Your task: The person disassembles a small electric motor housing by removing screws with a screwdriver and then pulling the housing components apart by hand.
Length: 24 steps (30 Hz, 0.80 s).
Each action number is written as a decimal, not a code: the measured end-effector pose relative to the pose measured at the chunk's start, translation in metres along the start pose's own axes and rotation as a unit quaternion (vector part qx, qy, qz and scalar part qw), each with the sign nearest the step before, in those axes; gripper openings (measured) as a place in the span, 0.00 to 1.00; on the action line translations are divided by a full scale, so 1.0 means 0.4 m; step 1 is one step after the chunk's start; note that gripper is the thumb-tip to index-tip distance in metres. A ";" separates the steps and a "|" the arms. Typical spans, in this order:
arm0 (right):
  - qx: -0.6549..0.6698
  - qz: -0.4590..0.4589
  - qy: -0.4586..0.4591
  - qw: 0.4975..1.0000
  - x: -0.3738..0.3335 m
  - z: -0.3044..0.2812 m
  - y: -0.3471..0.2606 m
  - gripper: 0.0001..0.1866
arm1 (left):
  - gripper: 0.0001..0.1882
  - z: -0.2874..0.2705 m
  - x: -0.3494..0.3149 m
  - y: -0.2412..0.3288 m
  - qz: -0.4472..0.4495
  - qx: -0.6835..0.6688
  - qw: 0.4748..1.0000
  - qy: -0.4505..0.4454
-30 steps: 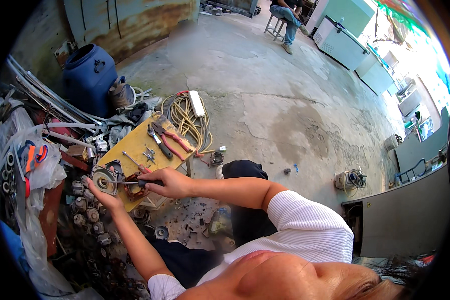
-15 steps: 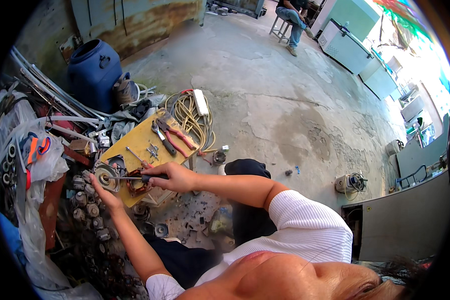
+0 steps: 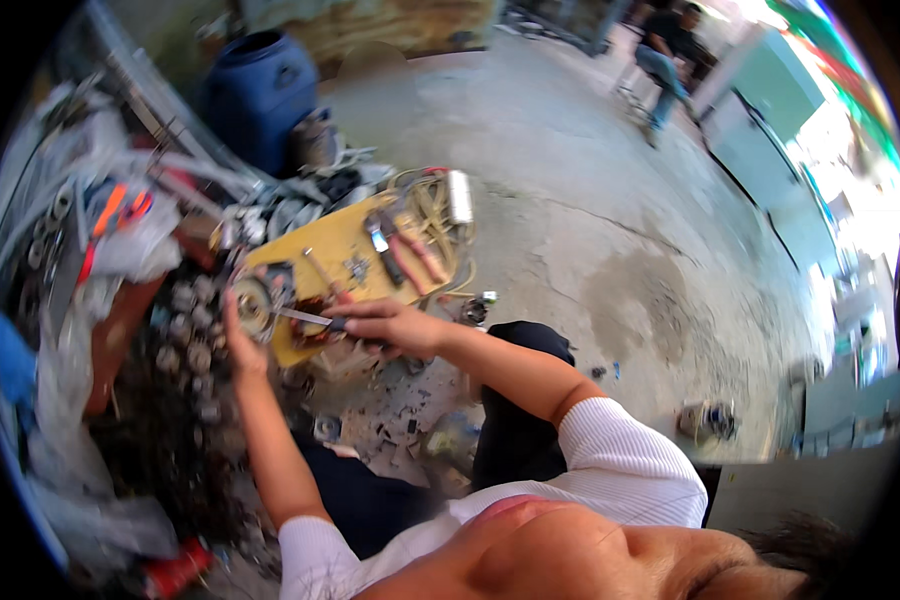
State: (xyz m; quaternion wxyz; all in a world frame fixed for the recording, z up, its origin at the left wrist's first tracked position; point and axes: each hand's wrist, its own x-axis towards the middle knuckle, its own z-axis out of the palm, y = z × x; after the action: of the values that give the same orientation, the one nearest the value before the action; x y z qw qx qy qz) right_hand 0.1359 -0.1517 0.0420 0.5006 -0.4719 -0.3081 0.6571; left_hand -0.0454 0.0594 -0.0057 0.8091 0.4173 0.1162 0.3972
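Observation:
My left hand [image 3: 242,338] is closed round the edge of a round metal motor end cover [image 3: 254,304], its hollow side facing right. In my right hand [image 3: 395,325] is a screwdriver [image 3: 307,318] with a dark handle, its shaft pointing left so that the tip meets or nearly meets the cover; blur hides the exact contact. Behind the shaft, a motor part with copper-coloured windings [image 3: 313,303] sits at the edge of a yellow board [image 3: 300,248]. On the board lie red-handled pliers [image 3: 422,258], an adjustable wrench [image 3: 384,248], a small rod-like tool [image 3: 320,268] and several screws [image 3: 356,267].
Coiled cable [image 3: 425,205] and a white power strip [image 3: 460,197] lie beyond the board. A blue barrel [image 3: 260,105] stands at the far left. Heaped metal parts [image 3: 185,330] and plastic bags [image 3: 135,245] crowd the left. Another person [image 3: 662,65] sits far off.
The whole view has swung, so the scene sits further right and lower, with blur. The end cover is now tilted more upright, and the screwdriver slants instead of lying nearly level.

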 end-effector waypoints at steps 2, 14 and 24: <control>-0.069 -0.033 0.037 0.996 -0.013 0.006 -0.002 0.22 | 0.32 0.014 0.005 -0.019 0.001 0.001 1.000 0.013; -0.168 -0.094 0.085 0.978 -0.008 0.061 0.055 0.23 | 0.32 0.079 -0.013 0.003 0.011 -0.011 0.993 0.121; 0.032 -0.009 0.026 0.999 -0.002 0.069 0.019 0.24 | 0.34 0.062 0.011 0.009 0.014 -0.171 0.980 0.097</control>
State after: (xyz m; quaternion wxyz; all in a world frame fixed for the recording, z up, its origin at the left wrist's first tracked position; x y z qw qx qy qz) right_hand 0.1076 -0.1528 0.0455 0.5289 -0.4703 -0.2779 0.6495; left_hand -0.0314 0.0494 0.0133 0.8478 0.2341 0.1184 0.4608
